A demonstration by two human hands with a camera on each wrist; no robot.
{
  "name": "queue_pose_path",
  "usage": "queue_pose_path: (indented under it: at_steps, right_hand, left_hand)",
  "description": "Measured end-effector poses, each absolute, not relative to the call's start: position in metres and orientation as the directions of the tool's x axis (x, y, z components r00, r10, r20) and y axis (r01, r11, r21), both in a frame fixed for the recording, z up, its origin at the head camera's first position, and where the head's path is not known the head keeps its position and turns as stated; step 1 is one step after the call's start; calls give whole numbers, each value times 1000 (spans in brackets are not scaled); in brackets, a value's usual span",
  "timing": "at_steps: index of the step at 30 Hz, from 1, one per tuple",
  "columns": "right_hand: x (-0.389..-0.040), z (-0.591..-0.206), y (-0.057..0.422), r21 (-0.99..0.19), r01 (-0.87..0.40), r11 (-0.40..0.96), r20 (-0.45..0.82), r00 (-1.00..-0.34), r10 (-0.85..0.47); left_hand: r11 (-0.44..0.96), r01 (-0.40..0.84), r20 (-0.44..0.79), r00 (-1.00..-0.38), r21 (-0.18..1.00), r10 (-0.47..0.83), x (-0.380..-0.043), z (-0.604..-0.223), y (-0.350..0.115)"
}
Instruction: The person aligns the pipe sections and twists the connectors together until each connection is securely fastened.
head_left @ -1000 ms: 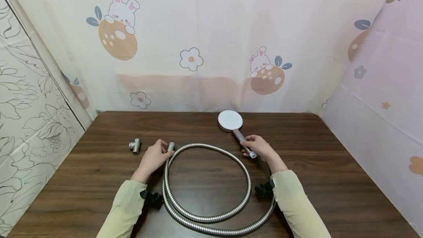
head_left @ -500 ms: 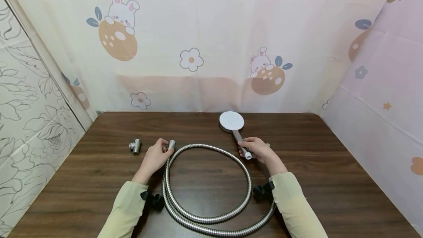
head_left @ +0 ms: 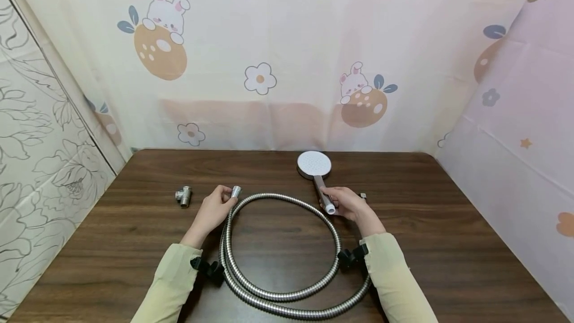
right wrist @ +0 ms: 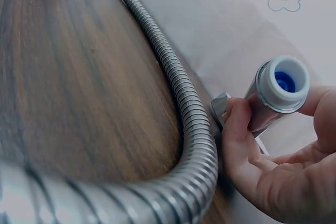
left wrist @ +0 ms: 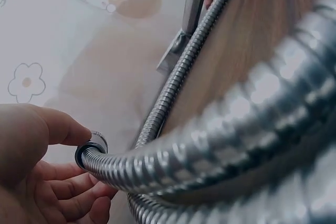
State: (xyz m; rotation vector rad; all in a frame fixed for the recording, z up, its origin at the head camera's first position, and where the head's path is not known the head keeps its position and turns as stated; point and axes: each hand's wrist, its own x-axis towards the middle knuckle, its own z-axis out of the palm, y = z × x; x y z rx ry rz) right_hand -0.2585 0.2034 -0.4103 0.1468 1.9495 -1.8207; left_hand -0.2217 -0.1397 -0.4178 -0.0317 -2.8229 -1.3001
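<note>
My left hand point(head_left: 214, 211) pinches the metal end fitting point(head_left: 235, 192) of a coiled ribbed shower hose point(head_left: 287, 297) between thumb and finger. The left wrist view shows the hose point(left wrist: 168, 163) running out of that fitting point(left wrist: 97, 142). To the right, my right hand point(head_left: 352, 204) grips the handle of a shower head point(head_left: 314, 164), whose white spray face points up. In the right wrist view, the handle's white threaded end point(right wrist: 287, 80) is bare, with blue inside. Hose end and handle end are apart.
A small metal tee fitting point(head_left: 184, 196) lies left of my left hand. Just beyond my right hand a small metal end piece point(head_left: 362, 195) shows, partly hidden. Behind the brown wooden table point(head_left: 112, 243) hangs a printed curtain point(head_left: 296, 54).
My right hand has drawn the shower head's handle end leftward, which uncovers the small metal piece behind it. My left hand has moved the hose fitting slightly right and away.
</note>
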Motion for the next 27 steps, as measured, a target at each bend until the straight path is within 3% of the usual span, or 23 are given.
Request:
queue_pose_path:
  at_steps: [11,27]
  right_hand:
    - [-261,-410,197,-915,403,0,-389,-883,-263]
    - [-259,-408,181,-924,380,-40,-364,-907,-214]
  left_hand:
    - [418,-61,-84,-996,906,36,-226,-415,-138]
    - [83,-203,-215,-963,976,162,-228,-411,-135]
